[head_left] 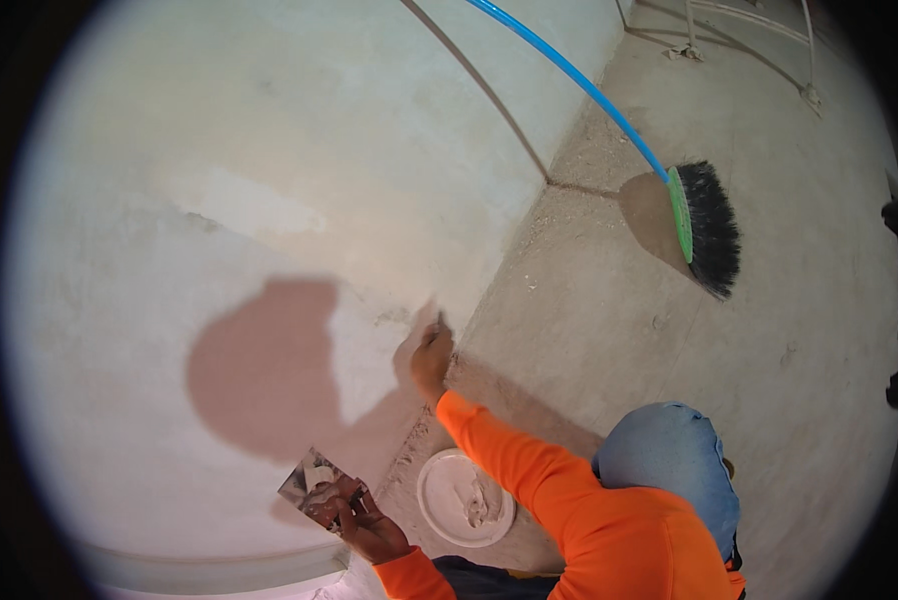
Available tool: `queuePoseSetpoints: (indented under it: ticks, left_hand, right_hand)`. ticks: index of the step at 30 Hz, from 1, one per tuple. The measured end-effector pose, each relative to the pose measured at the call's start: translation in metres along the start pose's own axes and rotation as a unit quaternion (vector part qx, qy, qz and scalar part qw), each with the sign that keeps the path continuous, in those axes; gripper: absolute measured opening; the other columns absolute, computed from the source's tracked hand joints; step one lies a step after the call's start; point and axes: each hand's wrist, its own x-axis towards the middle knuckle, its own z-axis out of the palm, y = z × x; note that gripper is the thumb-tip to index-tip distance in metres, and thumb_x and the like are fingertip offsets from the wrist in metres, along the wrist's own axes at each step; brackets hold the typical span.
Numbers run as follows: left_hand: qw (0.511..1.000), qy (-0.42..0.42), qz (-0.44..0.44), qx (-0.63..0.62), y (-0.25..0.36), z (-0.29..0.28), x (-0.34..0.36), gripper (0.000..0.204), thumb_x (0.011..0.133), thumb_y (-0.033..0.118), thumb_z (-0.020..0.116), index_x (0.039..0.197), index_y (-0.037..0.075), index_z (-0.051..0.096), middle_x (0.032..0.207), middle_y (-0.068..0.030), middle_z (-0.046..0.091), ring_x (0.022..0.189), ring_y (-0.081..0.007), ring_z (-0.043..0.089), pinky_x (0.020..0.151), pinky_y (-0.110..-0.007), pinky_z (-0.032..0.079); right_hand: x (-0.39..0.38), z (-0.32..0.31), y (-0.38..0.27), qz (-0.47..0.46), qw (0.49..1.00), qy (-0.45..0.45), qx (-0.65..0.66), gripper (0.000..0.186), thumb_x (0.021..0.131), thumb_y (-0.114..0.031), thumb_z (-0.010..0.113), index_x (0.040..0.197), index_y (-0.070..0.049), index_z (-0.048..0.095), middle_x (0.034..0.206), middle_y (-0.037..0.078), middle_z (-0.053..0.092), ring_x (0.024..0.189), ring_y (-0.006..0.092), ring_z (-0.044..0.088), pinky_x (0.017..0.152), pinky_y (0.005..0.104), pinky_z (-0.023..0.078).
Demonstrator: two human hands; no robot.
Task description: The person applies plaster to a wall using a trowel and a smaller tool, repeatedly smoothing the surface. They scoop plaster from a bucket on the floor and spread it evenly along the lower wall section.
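right hand [432, 360] presses a scraper on the wall [269, 150], left hand [364, 520] holds a trowel [309, 483]

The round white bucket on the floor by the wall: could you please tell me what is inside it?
Inside the round white bucket lies a smear of pale grey-white paste on the bottom; most of the inner surface shows bare. Its near rim is cut off by the orange sleeve, so that edge is hidden.

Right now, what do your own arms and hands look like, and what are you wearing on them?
Both arms wear bright orange long sleeves that end at the wrists: the right sleeve and the left sleeve. The left hand and right hand are bare, with no gloves. No watch, band or marking shows on either.
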Motion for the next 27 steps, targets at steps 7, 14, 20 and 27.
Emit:
queuePoseSetpoints:
  ticks: [7,14,20,27]
  left_hand:
    - [1.000,-0.007,0.007,0.022,-0.003,-0.005,0.004,0.035,0.105,0.009,0.059,0.139,0.004,0.053,0.127,-0.0145,0.067,0.110,-0.0229,0.069,0.098,-0.038,0.062]
    - [0.999,-0.027,0.007,0.040,0.001,-0.008,0.002,0.041,0.104,0.009,0.060,0.143,0.007,0.048,0.136,-0.0135,0.062,0.118,-0.0241,0.066,0.100,-0.040,0.060]
    - [1.000,-0.007,-0.008,0.023,0.002,-0.001,0.000,0.047,0.103,0.009,0.062,0.146,0.008,0.044,0.144,-0.0135,0.057,0.121,-0.0260,0.064,0.103,-0.041,0.058]
    - [0.999,0.009,0.017,0.042,-0.004,-0.004,0.000,0.048,0.104,0.011,0.062,0.147,0.008,0.043,0.141,-0.0135,0.058,0.121,-0.0260,0.063,0.103,-0.040,0.058]
  right_hand:
    - [0.080,0.007,-0.029,0.135,0.982,0.076,0.103,0.046,0.108,-0.020,0.044,0.151,-0.004,0.047,0.131,0.028,0.058,0.119,0.0445,0.059,0.101,0.0498,0.049]
    - [0.048,0.045,-0.170,0.056,0.998,-0.003,-0.042,0.049,0.107,-0.025,0.052,0.153,-0.011,0.043,0.139,0.021,0.050,0.122,0.0433,0.050,0.102,0.0551,0.045]
    - [-0.021,0.074,-0.212,-0.131,0.984,-0.073,-0.096,0.072,0.092,-0.010,0.066,0.157,-0.013,0.036,0.145,0.019,0.044,0.127,0.0415,0.046,0.101,0.0587,0.040]
    - [-0.027,0.029,-0.116,-0.243,0.955,-0.162,0.054,0.054,0.097,-0.004,0.056,0.150,-0.001,0.045,0.129,0.027,0.056,0.119,0.0431,0.053,0.102,0.0512,0.042]
